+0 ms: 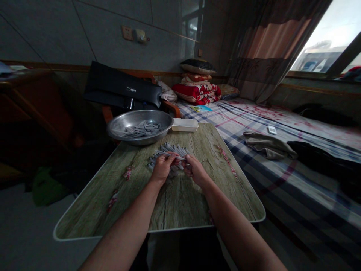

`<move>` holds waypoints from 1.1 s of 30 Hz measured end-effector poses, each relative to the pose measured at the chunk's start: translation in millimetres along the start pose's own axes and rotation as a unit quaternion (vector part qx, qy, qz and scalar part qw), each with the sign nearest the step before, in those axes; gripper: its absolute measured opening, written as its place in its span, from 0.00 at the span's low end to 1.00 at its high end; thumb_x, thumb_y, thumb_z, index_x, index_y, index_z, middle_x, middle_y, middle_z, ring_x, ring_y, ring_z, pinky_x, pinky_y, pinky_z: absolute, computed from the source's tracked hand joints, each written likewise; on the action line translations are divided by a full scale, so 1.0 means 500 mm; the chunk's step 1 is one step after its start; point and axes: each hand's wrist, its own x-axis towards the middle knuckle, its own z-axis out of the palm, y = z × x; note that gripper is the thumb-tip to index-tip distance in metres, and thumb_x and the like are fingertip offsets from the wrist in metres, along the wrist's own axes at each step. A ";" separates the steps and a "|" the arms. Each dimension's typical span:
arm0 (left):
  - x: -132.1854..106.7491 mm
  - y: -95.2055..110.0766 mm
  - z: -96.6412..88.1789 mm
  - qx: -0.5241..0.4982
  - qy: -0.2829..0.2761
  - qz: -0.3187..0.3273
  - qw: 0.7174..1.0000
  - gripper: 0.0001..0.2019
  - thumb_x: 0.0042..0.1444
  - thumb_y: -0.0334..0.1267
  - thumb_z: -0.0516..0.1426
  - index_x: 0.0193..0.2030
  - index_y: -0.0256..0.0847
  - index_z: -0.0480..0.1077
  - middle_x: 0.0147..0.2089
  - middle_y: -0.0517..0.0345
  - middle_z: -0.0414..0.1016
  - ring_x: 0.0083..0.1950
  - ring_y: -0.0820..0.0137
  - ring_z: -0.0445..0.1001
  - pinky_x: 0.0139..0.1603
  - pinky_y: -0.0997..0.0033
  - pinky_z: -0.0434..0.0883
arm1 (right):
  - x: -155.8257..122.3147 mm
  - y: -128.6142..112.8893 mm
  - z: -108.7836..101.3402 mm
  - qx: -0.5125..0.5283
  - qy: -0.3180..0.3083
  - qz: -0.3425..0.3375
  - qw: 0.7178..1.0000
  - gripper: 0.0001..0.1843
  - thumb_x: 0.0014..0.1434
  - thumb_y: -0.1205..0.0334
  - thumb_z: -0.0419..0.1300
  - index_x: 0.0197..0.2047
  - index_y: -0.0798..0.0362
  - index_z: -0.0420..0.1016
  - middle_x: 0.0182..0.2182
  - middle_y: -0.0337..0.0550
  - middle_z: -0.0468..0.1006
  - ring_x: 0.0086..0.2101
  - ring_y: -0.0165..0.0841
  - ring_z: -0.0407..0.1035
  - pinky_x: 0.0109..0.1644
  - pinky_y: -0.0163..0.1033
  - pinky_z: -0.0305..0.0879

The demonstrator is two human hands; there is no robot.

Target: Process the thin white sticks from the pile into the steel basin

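Your left hand (163, 168) and right hand (195, 169) pinch a grey tube (171, 154) above the pile (177, 149). Open tabletop (180, 201) runs from them to the near edge.

wood-print table (183, 203) | steel basin (141, 114) | white plastic tray (185, 125) | grey tube pile (169, 150)

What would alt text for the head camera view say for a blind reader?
The left hand and right hand hold a slim grey stick above a pile of similar sticks on a wood-print table. A steel basin of more sticks and a white tray sit beyond, beside a checked bedsheet.
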 end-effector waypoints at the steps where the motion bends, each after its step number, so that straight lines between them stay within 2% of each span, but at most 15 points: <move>1: 0.000 0.000 0.000 0.001 0.001 -0.001 1.000 0.26 0.35 0.58 0.72 0.31 0.37 0.78 0.28 0.57 0.79 0.28 0.70 0.77 0.32 0.71 0.76 | 0.001 0.002 -0.001 -0.014 0.004 -0.001 1.000 0.23 0.54 0.39 0.63 0.32 0.50 0.65 0.22 0.32 0.65 0.16 0.22 0.49 0.18 0.31 0.38; 3: -0.001 0.000 0.000 0.002 0.003 -0.001 1.000 0.26 0.36 0.58 0.72 0.31 0.37 0.78 0.28 0.56 0.79 0.28 0.69 0.77 0.32 0.71 0.76 | 0.003 0.006 -0.003 -0.036 0.003 -0.006 0.999 0.24 0.55 0.38 0.62 0.28 0.51 0.63 0.18 0.31 0.61 0.17 0.23 0.49 0.19 0.32 0.40; 5: 0.000 0.000 -0.001 0.005 0.007 0.000 1.000 0.26 0.36 0.59 0.72 0.31 0.37 0.78 0.28 0.56 0.79 0.28 0.69 0.77 0.32 0.71 0.76 | 0.004 0.005 -0.004 -0.026 -0.006 -0.011 1.000 0.21 0.53 0.44 0.66 0.29 0.50 0.63 0.17 0.29 0.59 0.17 0.23 0.48 0.19 0.31 0.40; 7: 0.000 0.000 -0.002 0.009 0.010 0.001 1.000 0.26 0.36 0.59 0.72 0.31 0.37 0.78 0.27 0.56 0.79 0.28 0.69 0.77 0.32 0.70 0.76 | 0.002 0.001 -0.002 0.012 -0.015 -0.005 1.000 0.19 0.49 0.52 0.68 0.33 0.49 0.63 0.18 0.27 0.60 0.16 0.22 0.47 0.18 0.30 0.38; 9: 0.001 0.000 -0.003 0.014 0.009 0.002 1.000 0.26 0.36 0.60 0.72 0.30 0.37 0.78 0.27 0.57 0.78 0.28 0.69 0.76 0.32 0.70 0.75 | 0.000 -0.005 0.000 0.052 -0.022 0.016 0.998 0.20 0.46 0.54 0.68 0.38 0.48 0.63 0.21 0.27 0.65 0.15 0.22 0.46 0.18 0.29 0.35; 11: 0.001 0.000 -0.003 0.018 0.004 0.003 1.000 0.26 0.36 0.60 0.72 0.30 0.37 0.78 0.27 0.57 0.78 0.28 0.69 0.76 0.32 0.70 0.75 | -0.002 -0.010 0.000 0.078 -0.030 0.046 0.995 0.21 0.49 0.50 0.67 0.41 0.48 0.65 0.23 0.30 0.69 0.15 0.21 0.46 0.18 0.29 0.34; 14: 0.000 0.000 -0.002 0.020 -0.003 0.006 1.000 0.25 0.37 0.59 0.71 0.31 0.38 0.78 0.27 0.57 0.78 0.28 0.69 0.76 0.33 0.70 0.75 | -0.001 -0.009 -0.001 0.067 -0.028 0.065 0.995 0.23 0.52 0.41 0.64 0.37 0.52 0.67 0.21 0.33 0.69 0.15 0.21 0.46 0.18 0.30 0.35; 17: 0.000 -0.003 -0.004 0.023 0.005 0.017 1.000 0.24 0.40 0.58 0.70 0.31 0.37 0.77 0.27 0.58 0.78 0.27 0.70 0.75 0.32 0.71 0.74 | 0.000 -0.005 -0.004 0.032 -0.024 0.050 0.998 0.23 0.52 0.42 0.67 0.31 0.54 0.68 0.19 0.32 0.65 0.15 0.20 0.47 0.19 0.30 0.36; 20: 0.005 -0.006 -0.011 0.017 0.051 0.052 0.997 0.22 0.45 0.58 0.67 0.31 0.38 0.76 0.28 0.58 0.77 0.27 0.71 0.74 0.29 0.73 0.72 | 0.001 -0.004 -0.007 0.037 -0.035 0.047 0.998 0.19 0.50 0.49 0.68 0.31 0.53 0.68 0.19 0.31 0.63 0.15 0.20 0.46 0.19 0.30 0.35; 24: 0.021 0.000 -0.031 -0.055 0.175 0.129 0.974 0.18 0.53 0.54 0.62 0.30 0.40 0.71 0.31 0.58 0.76 0.30 0.72 0.75 0.32 0.75 0.71 | 0.005 -0.005 -0.015 0.069 -0.045 0.061 0.995 0.13 0.45 0.60 0.66 0.30 0.51 0.66 0.15 0.27 0.59 0.15 0.21 0.43 0.18 0.30 0.33; 26: 0.030 0.006 -0.042 -0.110 0.231 0.146 0.956 0.15 0.54 0.52 0.60 0.31 0.41 0.68 0.32 0.59 0.76 0.31 0.72 0.76 0.35 0.73 0.72 | 0.008 -0.006 -0.020 0.084 -0.019 0.069 0.994 0.12 0.44 0.62 0.64 0.30 0.50 0.64 0.14 0.26 0.57 0.14 0.22 0.43 0.17 0.31 0.33; 28: 0.035 0.013 -0.049 -0.141 0.264 0.144 0.943 0.13 0.54 0.49 0.58 0.33 0.42 0.66 0.32 0.61 0.75 0.31 0.72 0.76 0.37 0.71 0.73 | 0.012 -0.008 -0.024 0.106 0.022 0.071 0.992 0.12 0.46 0.61 0.63 0.30 0.49 0.62 0.14 0.25 0.55 0.14 0.22 0.42 0.17 0.31 0.33; 30: 0.035 0.017 -0.049 -0.150 0.258 0.136 0.945 0.12 0.51 0.48 0.59 0.34 0.43 0.66 0.32 0.62 0.74 0.28 0.73 0.74 0.35 0.70 0.72 | 0.013 -0.011 -0.026 0.130 0.045 0.064 0.988 0.13 0.48 0.60 0.63 0.31 0.49 0.61 0.13 0.24 0.54 0.14 0.23 0.42 0.17 0.30 0.33; 31: 0.032 0.018 -0.045 -0.149 0.235 0.125 0.952 0.12 0.49 0.46 0.60 0.35 0.42 0.67 0.32 0.62 0.73 0.26 0.75 0.71 0.33 0.71 0.71 | 0.012 -0.012 -0.026 0.137 0.043 0.056 0.988 0.13 0.49 0.60 0.64 0.32 0.48 0.60 0.13 0.24 0.53 0.14 0.23 0.42 0.17 0.30 0.33; 33: 0.022 0.018 -0.032 -0.137 0.153 0.086 0.975 0.13 0.45 0.43 0.63 0.36 0.41 0.69 0.31 0.63 0.72 0.22 0.79 0.65 0.28 0.76 0.67 | 0.008 -0.015 -0.021 0.137 0.015 0.035 0.990 0.16 0.50 0.57 0.65 0.34 0.48 0.60 0.14 0.23 0.54 0.14 0.22 0.42 0.17 0.30 0.34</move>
